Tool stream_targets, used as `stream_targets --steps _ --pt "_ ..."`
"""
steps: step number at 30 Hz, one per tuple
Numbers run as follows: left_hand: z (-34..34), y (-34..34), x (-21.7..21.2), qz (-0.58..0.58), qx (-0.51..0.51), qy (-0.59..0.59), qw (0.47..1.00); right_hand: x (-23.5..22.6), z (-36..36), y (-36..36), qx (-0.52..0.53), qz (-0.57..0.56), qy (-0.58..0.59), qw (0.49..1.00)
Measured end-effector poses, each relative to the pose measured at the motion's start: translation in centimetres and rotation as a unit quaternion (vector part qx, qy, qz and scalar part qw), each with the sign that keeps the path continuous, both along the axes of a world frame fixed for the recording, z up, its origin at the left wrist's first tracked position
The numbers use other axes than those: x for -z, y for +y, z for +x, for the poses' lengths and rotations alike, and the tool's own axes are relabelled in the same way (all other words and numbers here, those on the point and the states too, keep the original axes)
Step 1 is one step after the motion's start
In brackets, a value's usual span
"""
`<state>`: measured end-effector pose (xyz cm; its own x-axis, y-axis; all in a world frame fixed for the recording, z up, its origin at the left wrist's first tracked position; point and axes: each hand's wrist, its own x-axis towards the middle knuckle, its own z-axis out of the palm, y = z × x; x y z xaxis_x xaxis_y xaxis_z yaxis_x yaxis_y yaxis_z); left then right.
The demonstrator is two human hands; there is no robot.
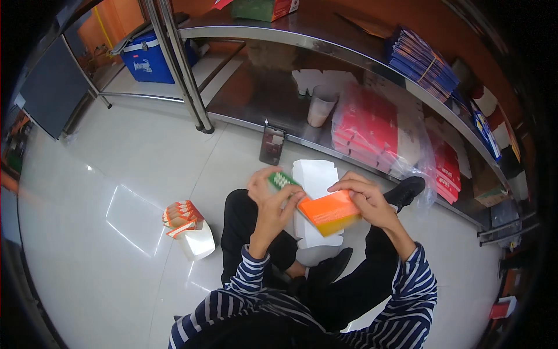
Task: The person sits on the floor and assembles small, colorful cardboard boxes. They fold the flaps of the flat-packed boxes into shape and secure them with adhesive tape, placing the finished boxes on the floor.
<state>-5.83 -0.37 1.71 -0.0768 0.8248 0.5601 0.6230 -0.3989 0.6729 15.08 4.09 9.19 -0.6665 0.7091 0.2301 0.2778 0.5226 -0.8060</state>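
Observation:
Between my hands is a small carton piece (pixel 328 208), orange with a yellow lower side, blurred by motion. My left hand (pixel 269 200) pinches its left end, where a green patterned part (pixel 281 180) shows beside the fingers; whether that part belongs to the same piece I cannot tell. My right hand (pixel 367 199) grips the other end, thumb and fingers closed on it. Beneath lie flat white carton blanks (pixel 314 173), partly hidden by the held piece. On the floor to the left sit several nested orange-and-white food cartons (pixel 182 215) beside an open white one (pixel 198 243).
A phone (pixel 272 145) leans upright at the metal shelf. The lower shelf bears a plastic cup (pixel 321 106) and plastic-wrapped red-and-white carton stacks (pixel 372 119). Above are bundled blue flat packs (pixel 421 63). A blue cooler box (pixel 148 60) stands at the far left. My crossed legs frame the work area.

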Motion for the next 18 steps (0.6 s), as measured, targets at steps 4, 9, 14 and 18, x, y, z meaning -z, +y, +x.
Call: stream_targets --steps 4,9,14,18 --pt "-0.3 0.2 0.8 -0.028 0.121 -0.090 0.988 0.5 -0.9 -0.1 -0.011 0.070 -0.017 0.997" --pt "-2.1 0.3 0.2 -0.061 0.241 -0.056 0.967 -0.4 -0.2 0.1 0.016 0.011 0.027 0.999" --pt "-1.7 -0.5 -0.4 -0.084 0.292 -0.047 0.951 -1.4 0.1 -0.4 -0.031 0.157 -0.140 0.977" --pt "-1.0 -1.0 -1.3 -0.112 0.281 -0.115 0.946 -1.1 0.8 -0.1 -0.003 0.107 -0.082 0.991"
